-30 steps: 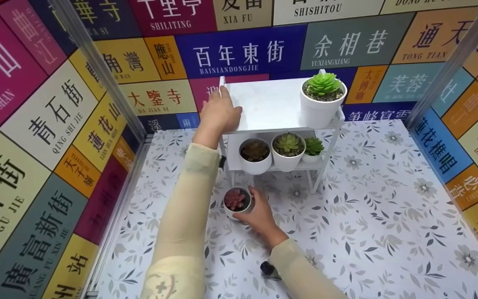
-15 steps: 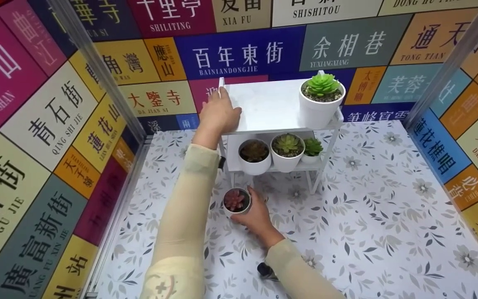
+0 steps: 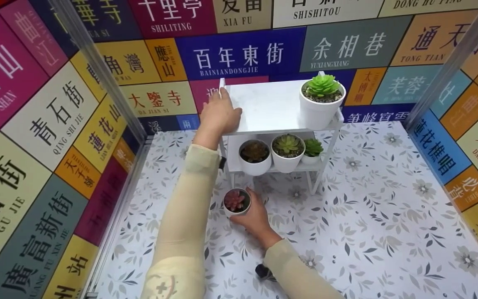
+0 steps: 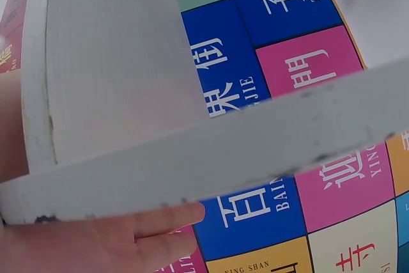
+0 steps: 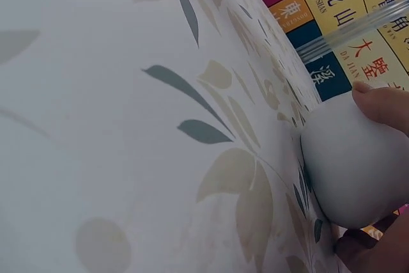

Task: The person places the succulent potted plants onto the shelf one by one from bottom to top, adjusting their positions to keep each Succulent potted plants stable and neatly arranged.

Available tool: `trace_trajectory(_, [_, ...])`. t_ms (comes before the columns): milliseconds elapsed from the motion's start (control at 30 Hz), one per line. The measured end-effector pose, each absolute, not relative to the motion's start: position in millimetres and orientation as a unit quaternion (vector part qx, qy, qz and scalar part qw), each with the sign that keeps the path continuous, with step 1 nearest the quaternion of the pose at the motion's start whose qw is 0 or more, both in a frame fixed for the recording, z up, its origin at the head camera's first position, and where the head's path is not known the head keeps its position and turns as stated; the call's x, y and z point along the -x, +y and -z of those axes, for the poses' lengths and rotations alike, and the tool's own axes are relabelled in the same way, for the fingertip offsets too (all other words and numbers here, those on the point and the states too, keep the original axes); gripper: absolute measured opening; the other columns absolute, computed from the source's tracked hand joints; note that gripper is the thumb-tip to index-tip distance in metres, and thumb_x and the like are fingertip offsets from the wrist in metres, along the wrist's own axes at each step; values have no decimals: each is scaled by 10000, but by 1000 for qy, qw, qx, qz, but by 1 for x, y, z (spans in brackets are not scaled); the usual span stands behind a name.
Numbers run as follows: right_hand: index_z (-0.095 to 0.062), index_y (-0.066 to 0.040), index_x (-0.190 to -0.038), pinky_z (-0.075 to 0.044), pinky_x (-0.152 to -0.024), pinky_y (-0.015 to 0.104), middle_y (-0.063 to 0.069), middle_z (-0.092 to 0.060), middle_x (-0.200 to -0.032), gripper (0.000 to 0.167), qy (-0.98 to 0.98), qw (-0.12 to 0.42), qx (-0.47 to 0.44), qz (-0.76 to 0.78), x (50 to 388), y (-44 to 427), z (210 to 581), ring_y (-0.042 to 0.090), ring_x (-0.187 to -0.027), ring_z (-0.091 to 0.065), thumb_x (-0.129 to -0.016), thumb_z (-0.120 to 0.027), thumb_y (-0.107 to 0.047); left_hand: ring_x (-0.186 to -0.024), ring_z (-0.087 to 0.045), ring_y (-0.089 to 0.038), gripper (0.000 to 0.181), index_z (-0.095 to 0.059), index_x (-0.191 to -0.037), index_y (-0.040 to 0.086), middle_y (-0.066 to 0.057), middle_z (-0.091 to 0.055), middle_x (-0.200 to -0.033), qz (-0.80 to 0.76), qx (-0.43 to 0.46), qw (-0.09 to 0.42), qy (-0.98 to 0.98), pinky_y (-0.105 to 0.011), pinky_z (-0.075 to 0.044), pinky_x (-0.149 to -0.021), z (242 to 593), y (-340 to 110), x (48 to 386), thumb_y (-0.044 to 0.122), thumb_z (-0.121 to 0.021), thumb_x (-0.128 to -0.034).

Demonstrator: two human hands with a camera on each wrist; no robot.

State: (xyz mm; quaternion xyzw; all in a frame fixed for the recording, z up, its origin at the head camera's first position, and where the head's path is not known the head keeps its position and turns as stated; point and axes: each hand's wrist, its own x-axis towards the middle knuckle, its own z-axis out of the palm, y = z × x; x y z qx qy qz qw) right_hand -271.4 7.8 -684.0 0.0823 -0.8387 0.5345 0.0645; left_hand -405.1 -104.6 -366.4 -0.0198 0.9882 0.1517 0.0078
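A white two-tier plant stand (image 3: 266, 104) stands towards the back in the head view. My left hand (image 3: 220, 114) holds its upper left edge; in the left wrist view, fingers (image 4: 166, 231) lie along the outside of the white frame (image 4: 192, 164). My right hand (image 3: 255, 218) grips a small white pot with a reddish succulent (image 3: 235, 200), in front of the stand's left leg. In the right wrist view that pot (image 5: 351, 158) sits against the patterned surface, thumb and fingers around its side. The far side of the pot is hidden from the head view.
On the upper tier's right end stands a potted bright green succulent (image 3: 322, 99). The lower tier bears a brownish one (image 3: 255, 157), a pale green one (image 3: 288, 152) and a small green one (image 3: 313, 150). Sign-covered walls (image 3: 239, 54) enclose the floral table surface (image 3: 371, 216).
My right wrist and forearm have shifted slightly left, with the pot staying in nearly the same spot. The left hand and the stand look unchanged.
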Motion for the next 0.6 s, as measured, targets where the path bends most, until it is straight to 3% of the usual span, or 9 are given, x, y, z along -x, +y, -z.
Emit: trace_trajectory(600, [-518, 4, -1471, -519, -1110, 527, 197, -622, -1397, 1012, -842, 66, -65, -531, 268, 13, 683, 359, -1288, -606, -596, -983, -200, -1662, -201, -315, 857, -92, -1706, 17, -184, -203, -1777, -154, 19, 11, 988, -500, -157, -1367, 367, -105, 405, 459, -494, -1092])
